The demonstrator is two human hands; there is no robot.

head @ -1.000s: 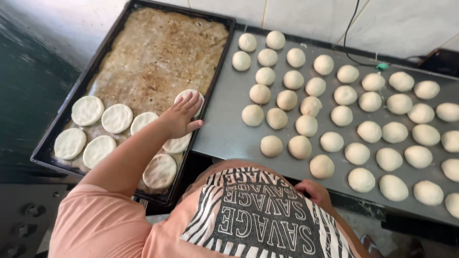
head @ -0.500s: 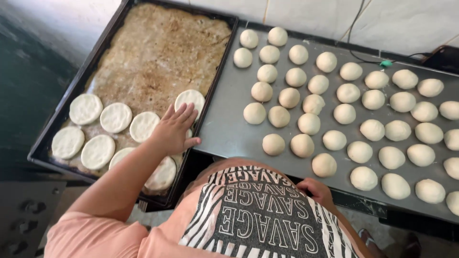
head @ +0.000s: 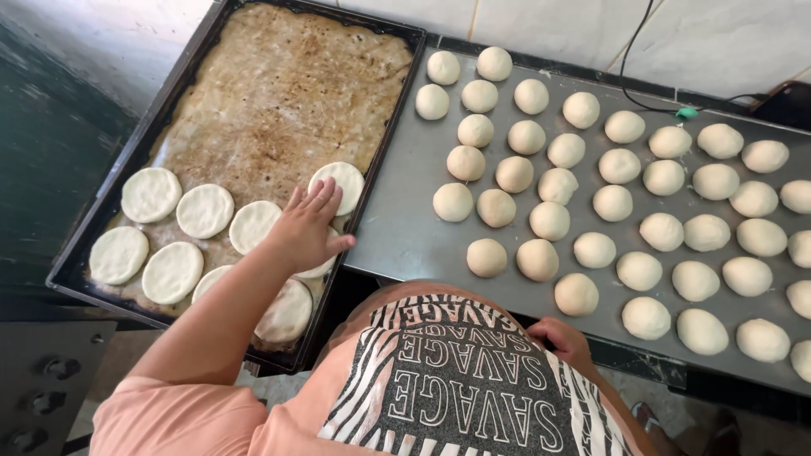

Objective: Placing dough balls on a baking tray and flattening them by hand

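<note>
Flattened dough round (head: 340, 181) lies at the right edge of the baking tray (head: 279, 84), just ahead of the left hand (head: 306, 230). Fingers (head: 317, 201) are spread flat, their tips on its near edge, gripping nothing. The right hand (head: 564, 341) rests curled at the steel table's (head: 405, 236) near edge, well apart; I can't tell whether it holds anything.

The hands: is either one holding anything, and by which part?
Nothing is gripped. The left hand lies flat, palm down, on a flattened dough round in the baking tray. The right hand rests at the steel table's edge.
</note>
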